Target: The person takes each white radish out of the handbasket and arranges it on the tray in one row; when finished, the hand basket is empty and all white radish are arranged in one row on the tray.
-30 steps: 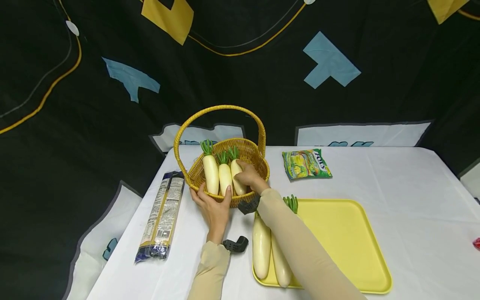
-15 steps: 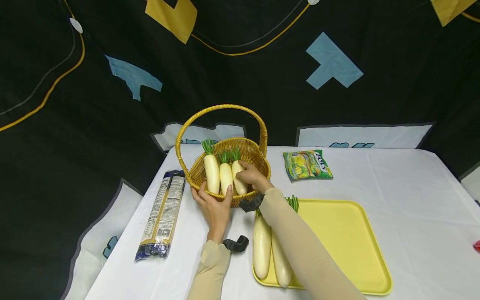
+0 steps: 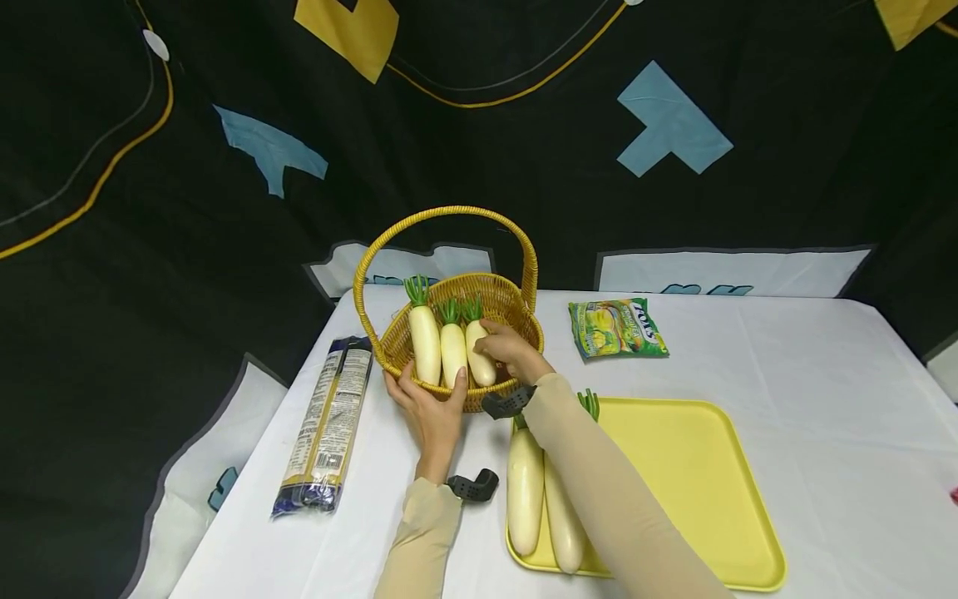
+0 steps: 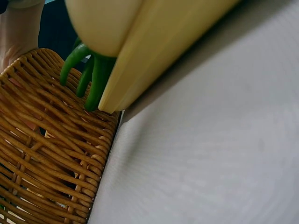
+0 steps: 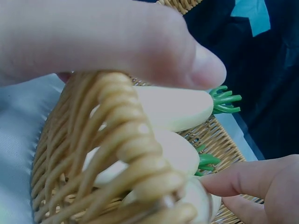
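Observation:
A wicker basket (image 3: 490, 295) with a tall arched handle holds three white radishes with green tops: the left radish (image 3: 425, 345), the middle radish (image 3: 452, 353) and the right radish (image 3: 479, 358). My left hand (image 3: 430, 416) grips the basket's front rim, its thumb over the edge, large in the right wrist view. My right hand (image 3: 512, 349) reaches into the basket from the right and pinches the right radish near its green top. In the right wrist view, the right hand's fingers (image 5: 233, 179) lie against this radish; its lower part is hidden behind the wicker wall (image 5: 126, 135).
A yellow tray (image 3: 674, 466) lies at front right, bearing two larger white radishes (image 3: 525, 491), partly under the right forearm. Left of the basket is a long plastic-wrapped packet (image 3: 325, 424). A green candy bag (image 3: 617, 329) lies behind the tray. A black cloth hangs beyond the white table (image 3: 846, 399).
The head view has shifted slightly. My left hand keeps its grip on the basket rim, and my right hand stays at the right radish with barely any movement.

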A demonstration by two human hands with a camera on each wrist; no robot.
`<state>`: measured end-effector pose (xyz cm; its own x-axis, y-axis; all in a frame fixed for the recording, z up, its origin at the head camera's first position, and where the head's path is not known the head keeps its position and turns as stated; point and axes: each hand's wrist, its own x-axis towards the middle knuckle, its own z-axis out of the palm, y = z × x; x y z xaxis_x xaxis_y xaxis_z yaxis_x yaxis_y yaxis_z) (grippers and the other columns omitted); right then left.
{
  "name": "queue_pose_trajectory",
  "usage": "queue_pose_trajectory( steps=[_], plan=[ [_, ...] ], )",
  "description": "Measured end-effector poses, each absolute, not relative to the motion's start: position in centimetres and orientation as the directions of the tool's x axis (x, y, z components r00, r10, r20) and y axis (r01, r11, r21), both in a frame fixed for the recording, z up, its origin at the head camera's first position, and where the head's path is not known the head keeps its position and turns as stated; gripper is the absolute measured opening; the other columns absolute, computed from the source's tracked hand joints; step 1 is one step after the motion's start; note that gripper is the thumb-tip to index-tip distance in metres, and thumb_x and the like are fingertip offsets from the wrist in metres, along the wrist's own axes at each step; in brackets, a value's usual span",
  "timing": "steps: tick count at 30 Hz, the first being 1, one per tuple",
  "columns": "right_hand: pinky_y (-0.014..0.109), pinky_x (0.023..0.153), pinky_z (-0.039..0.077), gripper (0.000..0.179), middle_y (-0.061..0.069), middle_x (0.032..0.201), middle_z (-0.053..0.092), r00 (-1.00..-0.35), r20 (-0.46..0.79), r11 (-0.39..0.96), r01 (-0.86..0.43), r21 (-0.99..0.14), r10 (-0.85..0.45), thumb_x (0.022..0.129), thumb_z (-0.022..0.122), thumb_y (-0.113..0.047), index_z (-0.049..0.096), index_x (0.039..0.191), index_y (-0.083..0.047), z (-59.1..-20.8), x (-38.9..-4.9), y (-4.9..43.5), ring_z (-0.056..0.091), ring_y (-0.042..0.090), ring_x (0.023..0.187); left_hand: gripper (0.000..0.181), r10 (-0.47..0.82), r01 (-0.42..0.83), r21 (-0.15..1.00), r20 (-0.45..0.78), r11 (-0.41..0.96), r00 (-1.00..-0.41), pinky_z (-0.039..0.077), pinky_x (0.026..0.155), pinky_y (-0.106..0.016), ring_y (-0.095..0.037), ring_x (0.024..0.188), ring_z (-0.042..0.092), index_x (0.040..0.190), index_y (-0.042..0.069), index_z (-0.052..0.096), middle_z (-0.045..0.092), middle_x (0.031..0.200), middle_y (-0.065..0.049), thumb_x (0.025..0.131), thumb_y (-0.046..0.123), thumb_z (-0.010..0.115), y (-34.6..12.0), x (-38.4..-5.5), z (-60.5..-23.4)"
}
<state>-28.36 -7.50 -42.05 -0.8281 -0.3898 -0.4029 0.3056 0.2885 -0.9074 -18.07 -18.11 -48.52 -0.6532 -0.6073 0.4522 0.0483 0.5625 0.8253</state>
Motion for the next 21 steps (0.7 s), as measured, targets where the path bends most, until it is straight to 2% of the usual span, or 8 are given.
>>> queue_pose_trajectory(
  steps=[4, 6, 9, 13, 16, 18, 21],
  plan=[
    [0.035, 0.089, 0.044, 0.065, 0.011, 0.146, 0.030, -0.827, -0.408, 0.275, 0.319, -0.907, -0.387, 0.085, 0.052, -0.009, 0.026, 0.143, -0.021, -42.01, -28.40, -7.42, 0.044, 0.027, 0.121, 0.078, -0.605, 0.052, 0.821, 0.460, 0.569, -0.650, 0.024, 0.104, -0.056, -0.043, 0.136, 0.012, 0.127, 0.003, 0.033, 0.001, 0.146, -0.028, 0.072, 0.046, 0.070, -18.10, -18.08, -48.42],
    [0.035, 0.089, 0.044, 0.064, 0.011, 0.145, 0.031, -0.827, -0.412, 0.278, 0.322, -0.905, -0.383, 0.086, 0.052, -0.010, 0.026, 0.143, -0.022, -42.01, -28.37, -7.35, 0.045, 0.026, 0.120, 0.078, -0.605, 0.047, 0.818, 0.461, 0.573, -0.649, 0.025, 0.104, -0.055, -0.043, 0.136, 0.012, 0.127, 0.004, 0.033, 0.002, 0.147, -0.027, 0.072, 0.047, 0.070, -18.08, -18.05, -48.34],
    [0.033, 0.082, 0.046, 0.063, 0.011, 0.143, 0.033, -0.826, -0.419, 0.262, 0.339, -0.903, -0.376, 0.086, 0.052, -0.012, 0.027, 0.143, -0.023, -42.05, -28.37, -7.27, 0.049, 0.025, 0.112, 0.079, -0.606, 0.040, 0.818, 0.457, 0.574, -0.651, 0.025, 0.104, -0.055, -0.042, 0.136, 0.012, 0.127, 0.004, 0.033, 0.001, 0.147, -0.026, 0.072, 0.048, 0.069, -18.06, -18.01, -48.30],
    [0.031, 0.067, 0.048, 0.063, 0.013, 0.137, 0.039, -0.820, -0.434, 0.208, 0.382, -0.901, -0.374, 0.086, 0.051, -0.012, 0.027, 0.143, -0.024, -42.06, -28.46, -7.23, 0.052, 0.022, 0.092, 0.079, -0.609, 0.029, 0.820, 0.448, 0.571, -0.655, 0.025, 0.105, -0.054, -0.042, 0.136, 0.012, 0.127, 0.005, 0.033, 0.002, 0.147, -0.026, 0.072, 0.049, 0.069, -18.01, -17.96, -48.30],
    [0.032, 0.062, 0.049, 0.063, 0.013, 0.135, 0.041, -0.813, -0.440, 0.177, 0.403, -0.898, -0.381, 0.086, 0.050, -0.013, 0.026, 0.143, -0.024, -41.94, -28.51, -7.18, 0.051, 0.020, 0.086, 0.080, -0.613, 0.020, 0.823, 0.440, 0.568, -0.656, 0.026, 0.105, -0.053, -0.041, 0.136, 0.012, 0.127, 0.006, 0.033, 0.002, 0.147, -0.025, 0.071, 0.050, 0.069, -18.02, -17.96, -48.32],
    [0.033, 0.062, 0.049, 0.063, 0.012, 0.137, 0.039, -0.810, -0.441, 0.167, 0.408, -0.897, -0.388, 0.087, 0.050, -0.013, 0.025, 0.143, -0.024, -41.86, -28.52, -7.14, 0.051, 0.020, 0.088, 0.080, -0.615, 0.017, 0.824, 0.437, 0.567, -0.657, 0.026, 0.105, -0.052, -0.041, 0.136, 0.012, 0.127, 0.006, 0.033, 0.002, 0.147, -0.025, 0.071, 0.050, 0.069, -18.04, -17.96, -48.34],
    [0.033, 0.065, 0.048, 0.062, 0.008, 0.144, 0.032, -0.805, -0.442, 0.149, 0.419, -0.896, -0.396, 0.088, 0.050, -0.016, 0.024, 0.143, -0.026, -41.81, -28.51, -7.07, 0.051, 0.023, 0.103, 0.079, -0.616, 0.017, 0.824, 0.436, 0.566, -0.656, 0.026, 0.105, -0.053, -0.042, 0.136, 0.012, 0.127, 0.007, 0.033, 0.002, 0.147, -0.026, 0.072, 0.050, 0.069, -18.06, -17.93, -48.35]
  ],
)
